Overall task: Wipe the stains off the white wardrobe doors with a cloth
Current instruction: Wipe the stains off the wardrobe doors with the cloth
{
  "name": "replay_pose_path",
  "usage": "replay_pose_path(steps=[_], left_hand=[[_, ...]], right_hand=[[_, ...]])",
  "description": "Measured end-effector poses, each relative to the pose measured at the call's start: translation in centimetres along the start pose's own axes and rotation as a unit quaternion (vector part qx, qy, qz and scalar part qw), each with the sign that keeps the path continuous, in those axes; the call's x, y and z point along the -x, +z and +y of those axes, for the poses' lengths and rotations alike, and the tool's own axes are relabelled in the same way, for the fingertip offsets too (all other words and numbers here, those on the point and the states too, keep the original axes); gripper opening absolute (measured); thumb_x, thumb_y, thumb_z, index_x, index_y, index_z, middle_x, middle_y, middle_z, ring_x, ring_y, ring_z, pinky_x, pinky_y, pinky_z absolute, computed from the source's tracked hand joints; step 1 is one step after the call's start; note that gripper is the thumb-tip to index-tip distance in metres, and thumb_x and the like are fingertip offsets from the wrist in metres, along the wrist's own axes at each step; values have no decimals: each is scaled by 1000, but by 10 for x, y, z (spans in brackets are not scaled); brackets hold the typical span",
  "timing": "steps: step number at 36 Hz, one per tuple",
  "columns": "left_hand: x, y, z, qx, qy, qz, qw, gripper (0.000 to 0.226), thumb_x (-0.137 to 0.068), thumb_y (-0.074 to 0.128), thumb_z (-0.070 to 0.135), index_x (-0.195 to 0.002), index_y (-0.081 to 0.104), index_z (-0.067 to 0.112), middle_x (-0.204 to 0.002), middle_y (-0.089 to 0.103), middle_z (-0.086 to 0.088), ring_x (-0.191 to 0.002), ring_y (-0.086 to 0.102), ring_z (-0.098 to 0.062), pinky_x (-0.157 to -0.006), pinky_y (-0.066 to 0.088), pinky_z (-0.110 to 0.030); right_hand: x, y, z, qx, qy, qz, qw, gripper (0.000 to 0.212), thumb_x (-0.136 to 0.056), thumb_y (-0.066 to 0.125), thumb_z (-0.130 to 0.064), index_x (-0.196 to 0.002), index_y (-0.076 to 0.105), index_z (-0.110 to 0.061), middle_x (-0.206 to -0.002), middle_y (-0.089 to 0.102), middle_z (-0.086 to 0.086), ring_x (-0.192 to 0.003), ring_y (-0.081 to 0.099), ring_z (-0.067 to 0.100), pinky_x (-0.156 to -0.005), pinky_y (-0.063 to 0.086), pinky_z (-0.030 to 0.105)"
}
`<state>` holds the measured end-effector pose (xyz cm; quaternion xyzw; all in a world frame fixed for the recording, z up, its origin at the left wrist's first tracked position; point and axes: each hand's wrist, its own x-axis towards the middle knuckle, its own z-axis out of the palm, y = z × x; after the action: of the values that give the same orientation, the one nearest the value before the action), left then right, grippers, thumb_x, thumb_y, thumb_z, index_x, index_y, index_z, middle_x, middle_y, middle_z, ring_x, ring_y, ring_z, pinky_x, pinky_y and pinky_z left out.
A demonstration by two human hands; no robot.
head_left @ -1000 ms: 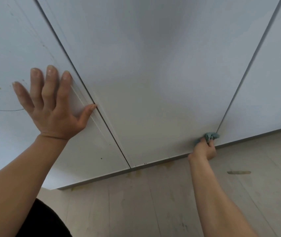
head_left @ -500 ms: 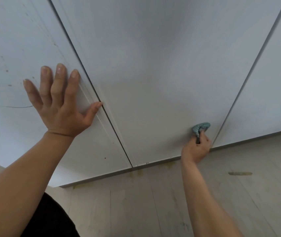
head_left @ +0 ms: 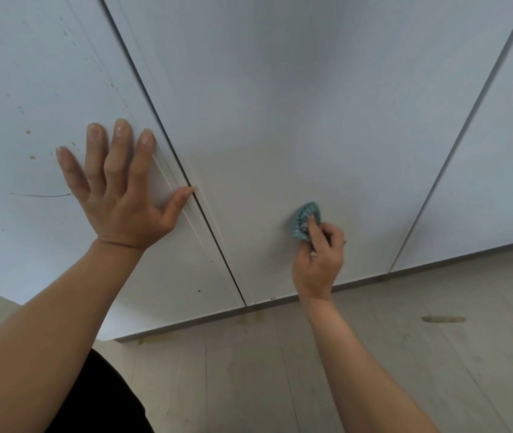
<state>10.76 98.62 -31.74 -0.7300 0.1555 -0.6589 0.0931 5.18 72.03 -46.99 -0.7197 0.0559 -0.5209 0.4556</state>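
Note:
Three white wardrobe doors fill the upper view. My left hand (head_left: 117, 189) lies flat, fingers spread, on the left door (head_left: 30, 89), its thumb at the gap beside the middle door (head_left: 280, 104). The left door carries small brown specks and a thin dark curved mark. My right hand (head_left: 319, 257) is shut on a small bunched teal cloth (head_left: 303, 218) and presses it against the lower part of the middle door. A third door (head_left: 499, 167) stands to the right.
Below the doors runs a pale wood-plank floor (head_left: 374, 370) with yellowish marks along the wardrobe's base and one brownish smear at the right. A dark garment shows at the bottom left.
My right hand has carried the cloth up and to the left, away from the gap at the middle door's lower right corner. My left hand stays flat on the left door.

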Motion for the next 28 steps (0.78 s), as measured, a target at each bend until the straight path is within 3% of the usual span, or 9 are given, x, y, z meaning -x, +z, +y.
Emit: replay_pose_path(steps=[2, 4, 6, 11, 14, 17, 20, 24, 28], left_hand=[[1, 0, 0, -3, -3, 1, 1000, 95, -85, 63, 70, -159, 39, 15, -163, 33, -8, -159, 16, -26, -127, 4, -53], [1, 1, 0, -7, -4, 4, 1000, 94, -86, 62, 70, -159, 39, 15, -163, 33, -8, -159, 16, -26, -127, 5, -54], [1, 2, 0, -4, -2, 5, 1000, 94, -86, 61, 70, -159, 39, 15, -163, 33, -8, -159, 15, -25, -126, 5, -54], [2, 1, 0, -2, -6, -2, 1000, 93, -87, 61, 70, -159, 39, 15, -163, 33, -8, -159, 14, -25, -126, 5, -54], [2, 1, -1, 0, -7, -5, 1000, 92, -88, 61, 69, -159, 39, 15, -163, 33, -8, -159, 13, -25, -126, 6, -55], [2, 1, 0, 0, -8, -4, 1000, 92, -88, 60, 70, -159, 38, 16, -163, 33, -8, -159, 13, -25, -126, 6, -55], [2, 3, 0, -2, -7, 0, 1000, 94, -87, 60, 70, -160, 36, 17, -163, 33, -8, -159, 12, -24, -126, 5, -54], [1, 3, 0, -1, -6, 0, 1000, 94, -86, 61, 69, -160, 36, 16, -162, 34, -9, -159, 12, -24, -126, 5, -54], [1, 2, 0, 1, -9, -5, 1000, 95, -86, 62, 69, -161, 35, 17, -163, 32, -9, -159, 11, -24, -126, 5, -54]], right_hand=[[-11, -5, 1, -15, 53, 46, 997, 36, -87, 55, 4, -120, 70, 4, -99, 57, 15, -87, 59, 25, -75, 54, 41], [-23, -4, -3, -34, 103, 100, 989, 36, -90, 59, 6, -125, 67, 5, -104, 54, 10, -89, 62, 28, -80, 56, 37], [-29, 3, -10, -34, 101, 119, 987, 39, -91, 60, 8, -130, 64, 3, -105, 53, 10, -92, 62, 30, -84, 55, 34], [-5, 16, -20, -3, -27, 25, 999, 41, -89, 59, 17, -128, 64, 2, -99, 55, 20, -88, 57, 29, -91, 46, 25], [3, 12, -17, 13, -102, -47, 994, 31, -96, 51, 9, -118, 71, 3, -103, 52, 12, -83, 58, 34, -82, 50, 33], [-9, 9, -22, 1, -82, -26, 996, 36, -90, 51, 16, -115, 72, 2, -96, 55, 18, -82, 57, 33, -76, 51, 36], [-24, 12, -37, -15, -55, 22, 998, 43, -84, 57, 23, -119, 69, 2, -93, 57, 21, -83, 56, 27, -79, 50, 28], [-24, 27, -50, -19, -57, 32, 998, 36, -91, 56, 17, -120, 70, 1, -95, 55, 18, -84, 53, 25, -81, 47, 27], [14, 31, -31, 46, -215, -107, 970, 27, -94, 62, 5, -112, 78, -9, -91, 59, 14, -78, 56, 32, -75, 50, 37]])
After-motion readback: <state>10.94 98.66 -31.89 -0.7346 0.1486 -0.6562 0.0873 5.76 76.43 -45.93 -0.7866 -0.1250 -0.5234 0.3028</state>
